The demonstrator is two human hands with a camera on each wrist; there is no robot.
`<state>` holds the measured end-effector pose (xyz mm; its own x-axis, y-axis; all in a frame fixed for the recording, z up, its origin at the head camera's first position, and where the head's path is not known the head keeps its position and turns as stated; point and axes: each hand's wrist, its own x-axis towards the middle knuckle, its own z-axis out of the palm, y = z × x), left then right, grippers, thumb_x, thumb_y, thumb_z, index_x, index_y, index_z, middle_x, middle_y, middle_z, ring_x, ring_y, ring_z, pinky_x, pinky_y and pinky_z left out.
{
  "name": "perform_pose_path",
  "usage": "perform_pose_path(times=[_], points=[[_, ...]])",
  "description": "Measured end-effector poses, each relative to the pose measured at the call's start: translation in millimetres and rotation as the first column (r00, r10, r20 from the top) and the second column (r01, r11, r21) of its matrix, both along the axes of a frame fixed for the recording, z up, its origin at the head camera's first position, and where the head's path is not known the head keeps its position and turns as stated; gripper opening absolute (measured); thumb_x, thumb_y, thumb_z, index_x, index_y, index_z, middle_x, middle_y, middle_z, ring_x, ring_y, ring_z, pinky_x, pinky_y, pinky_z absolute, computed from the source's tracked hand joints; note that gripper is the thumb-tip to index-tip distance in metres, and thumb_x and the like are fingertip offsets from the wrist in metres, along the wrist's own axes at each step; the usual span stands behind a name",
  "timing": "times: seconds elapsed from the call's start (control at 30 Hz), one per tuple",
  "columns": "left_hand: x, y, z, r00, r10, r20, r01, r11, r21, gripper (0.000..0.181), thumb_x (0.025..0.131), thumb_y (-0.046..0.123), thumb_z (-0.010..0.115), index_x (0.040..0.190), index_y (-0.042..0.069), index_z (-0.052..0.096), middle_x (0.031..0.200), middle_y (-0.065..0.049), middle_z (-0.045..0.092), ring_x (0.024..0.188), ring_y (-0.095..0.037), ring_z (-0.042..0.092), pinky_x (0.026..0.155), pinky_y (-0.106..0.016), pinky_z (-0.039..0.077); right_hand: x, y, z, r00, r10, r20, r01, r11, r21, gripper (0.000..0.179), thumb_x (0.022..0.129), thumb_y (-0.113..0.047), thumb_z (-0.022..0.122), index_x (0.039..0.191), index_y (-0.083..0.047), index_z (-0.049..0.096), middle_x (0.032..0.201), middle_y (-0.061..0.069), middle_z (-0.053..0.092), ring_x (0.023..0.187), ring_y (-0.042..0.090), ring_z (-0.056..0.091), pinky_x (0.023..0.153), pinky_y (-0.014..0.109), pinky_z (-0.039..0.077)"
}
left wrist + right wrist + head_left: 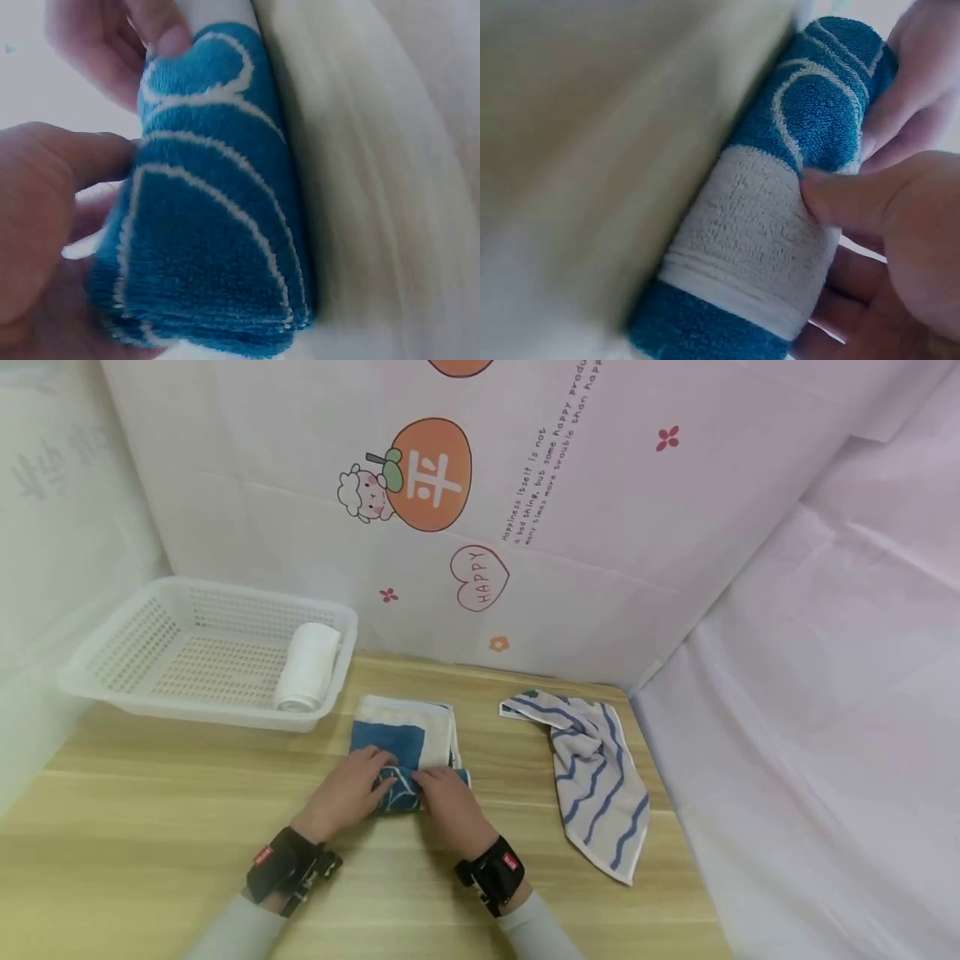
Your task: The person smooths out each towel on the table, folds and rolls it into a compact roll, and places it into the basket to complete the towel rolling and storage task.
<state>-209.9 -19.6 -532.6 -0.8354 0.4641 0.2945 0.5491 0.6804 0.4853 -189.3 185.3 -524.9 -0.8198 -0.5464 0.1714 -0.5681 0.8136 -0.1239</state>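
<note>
A blue and cream hand towel (435, 735) lies on the wooden table, its far part flat and folded, its near end rolled up. My left hand (347, 795) holds the left end of the roll, thumb on the near side. On the right half, my right hand (454, 810) grips the same roll. The left wrist view shows the roll (210, 225) in blue terry with white curved lines, the left fingers partly hidden behind it. In the right wrist view, the right thumb presses the roll's cream band (742, 217), with fingers curled beneath.
A white plastic basket (206, 717) stands at the back left, holding a rolled white towel (309, 664) at its right side. To the right lies a crumpled striped towel (600, 777). Printed white cloth walls (585, 618) border the table's back and sides.
</note>
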Motion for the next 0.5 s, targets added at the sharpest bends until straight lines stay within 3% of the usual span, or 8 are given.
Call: perform_pose_path(times=[0.1,0.23,0.37,0.5], points=[[9.4,-1.1,3.6,0.997,-0.014,-0.082,0.015,1.000,0.009,0.033,0.086,0.021,0.081,0.114,0.005,0.071,0.113,-0.012,0.069,0.107,-0.031,0.065,0.095,-0.051,0.053,-7.7,-0.7,0.1,0.998,0.005,0.066,-0.004,1.000,-0.009,0.027,0.102,-0.006,0.057,0.127,-0.008,0.065,0.116,0.005,0.071,0.108,0.019,0.064,0.096,0.033,0.053],[20.2,-4.1,5.6,0.994,-0.058,-0.097,0.054,0.997,-0.047,0.044,0.082,0.027,0.085,0.117,0.003,0.071,0.114,-0.015,0.070,0.106,-0.033,0.066,0.095,-0.052,0.052,-14.0,0.2,-1.3,0.984,0.027,0.174,-0.025,1.000,-0.018,0.025,0.104,-0.008,0.053,0.126,-0.011,0.064,0.110,0.002,0.072,0.100,0.017,0.066,0.089,0.031,0.054],[18.5,-7.8,4.9,0.996,-0.092,-0.012,0.091,0.994,-0.064,0.043,0.089,0.029,0.078,0.120,0.001,0.069,0.113,-0.015,0.072,0.104,-0.033,0.068,0.093,-0.051,0.053,-15.3,2.0,-1.0,0.966,0.042,0.255,-0.021,0.996,-0.086,0.024,0.108,-0.010,0.045,0.124,-0.011,0.063,0.112,0.002,0.070,0.103,0.014,0.066,0.090,0.029,0.055],[3.5,-12.2,6.4,0.982,-0.129,0.134,0.133,0.991,-0.018,0.039,0.096,0.033,0.070,0.121,0.003,0.070,0.115,-0.013,0.073,0.106,-0.032,0.069,0.093,-0.049,0.055,-8.8,2.0,8.7,0.987,-0.009,0.159,0.026,0.994,-0.107,0.023,0.108,-0.013,0.047,0.123,-0.011,0.064,0.113,0.003,0.068,0.105,0.016,0.065,0.095,0.036,0.053]])
